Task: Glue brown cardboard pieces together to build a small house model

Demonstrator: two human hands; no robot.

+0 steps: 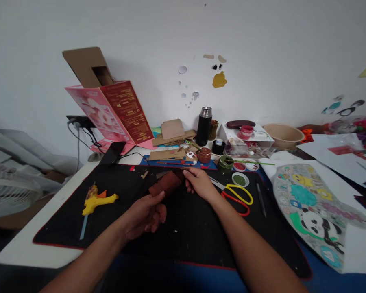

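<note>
- reddish-brown cardboard piece: at the middle of the black work mat, held btw both hands, tilted w/ its far end higher. Two-end hold prob. steadies it so it doesn't flop.
- left hand: fingers curled shut, thumb pressed on the near-left end of the piece. Looks like the anchoring grip.
- right hand: fingers closed in a pinch on the far-right end, knuckles up. Can't tell how much of the piece is under the palm.
- black work mat covers most of the white bench; prob. there to spare the top from glue & paint.
- yellow hot-glue gun: lies on its side at the left of the mat, well apart from the hands. Parked clear but on the left hand's side.
- scissors w/ yellow and red handles: just beside the right wrist, blades pointing toward the hand, so an easy grab.
- small dish of green paint & dark pen: near the scissors at the mat's right edge.
- black thermos flask, paint jars and cardboard scraps: pushed to the back by the wall, prob. so the centre is free for the hands.
- coloured panda drawing sheet: off to the right, apart from the mat.
</note>
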